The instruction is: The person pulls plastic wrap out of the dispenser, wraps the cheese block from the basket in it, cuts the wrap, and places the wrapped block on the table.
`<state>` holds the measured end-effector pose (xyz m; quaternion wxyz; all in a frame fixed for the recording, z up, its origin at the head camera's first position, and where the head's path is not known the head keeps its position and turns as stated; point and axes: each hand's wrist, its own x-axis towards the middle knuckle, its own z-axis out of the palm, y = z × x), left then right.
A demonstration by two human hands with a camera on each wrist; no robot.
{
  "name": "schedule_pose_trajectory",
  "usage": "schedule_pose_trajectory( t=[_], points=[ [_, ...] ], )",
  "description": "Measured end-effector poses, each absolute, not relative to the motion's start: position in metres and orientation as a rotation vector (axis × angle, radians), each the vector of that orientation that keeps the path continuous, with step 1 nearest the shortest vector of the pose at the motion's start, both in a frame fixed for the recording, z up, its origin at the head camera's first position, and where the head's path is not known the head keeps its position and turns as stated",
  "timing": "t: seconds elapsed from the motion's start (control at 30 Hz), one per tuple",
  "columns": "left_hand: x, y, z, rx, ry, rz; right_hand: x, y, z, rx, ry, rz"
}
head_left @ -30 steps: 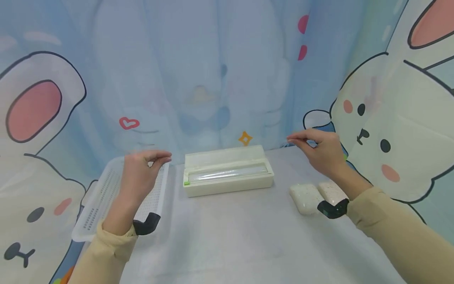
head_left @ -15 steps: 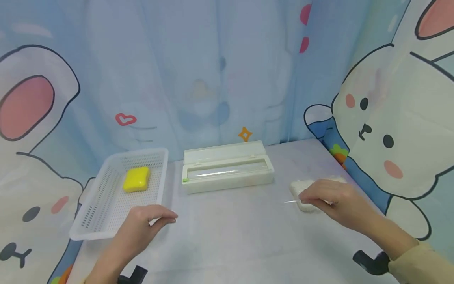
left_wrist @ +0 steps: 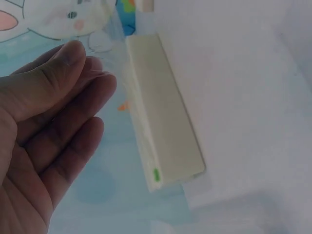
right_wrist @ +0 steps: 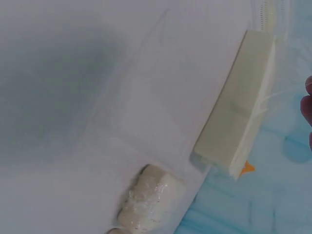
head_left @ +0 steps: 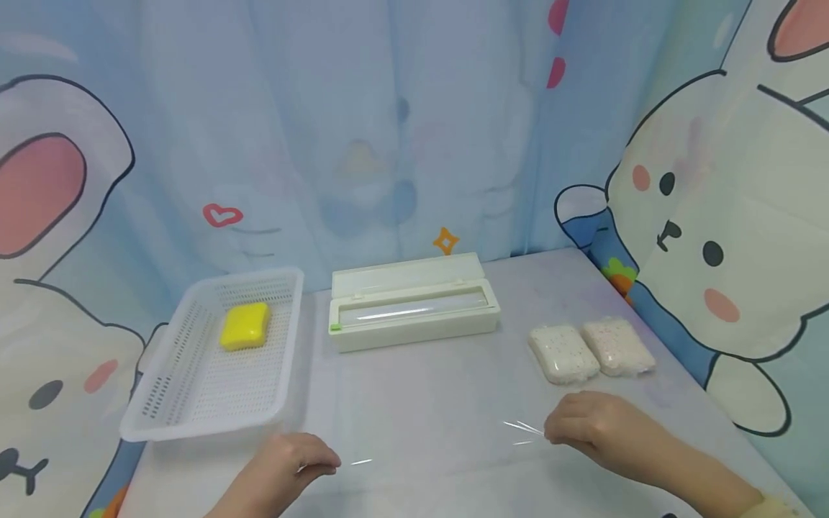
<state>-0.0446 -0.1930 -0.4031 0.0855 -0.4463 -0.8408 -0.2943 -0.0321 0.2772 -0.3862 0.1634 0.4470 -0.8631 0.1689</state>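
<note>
A sheet of clear cling film (head_left: 523, 429) stretches low over the front of the table; only its shiny creases show. My left hand (head_left: 285, 467) pinches one edge between thumb and fingertips, right of the basket's front end. At the opposite side my right hand (head_left: 602, 432) pinches the film, just in front of two wrapped blocks. The left wrist view has the left hand (left_wrist: 58, 107) with thin film at its fingertips. In the right wrist view only a few fingertips (right_wrist: 307, 105) show at the edge. Behind the film stands a cream cling film dispenser (head_left: 414, 331), lid up, roll inside.
On the left is a white perforated basket (head_left: 275, 403) holding a yellow soap-like bar (head_left: 245, 326). Two pale blocks in clear wrap, one whitish (head_left: 563, 354) and one pinkish (head_left: 618, 347), lie side by side at right. A printed curtain (head_left: 363, 108) hangs behind the table.
Both hands have come down from beside the dispenser toward the table's front, drawing the film with them. The yellow bar and the wrapped blocks are uncovered now. The head view has shifted slightly.
</note>
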Motion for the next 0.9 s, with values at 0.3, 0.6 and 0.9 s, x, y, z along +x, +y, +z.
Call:
schedule_pose_trajectory(
  t=[0.3, 0.6, 0.9],
  points=[
    [-0.040, -0.190, -0.428, -1.337, -2.566, -0.810, -0.029, 0.278, -0.408, 1.341, -2.474, 0.398],
    [-0.037, -0.180, -0.461, -1.237, -2.770, -0.663, -0.031, 0.275, -0.454, 1.352, -2.375, 0.150],
    [-0.041, -0.171, -0.493, -1.278, -2.678, -0.474, -0.036, 0.276, -0.490, 1.369, -2.433, 0.073]
  ],
)
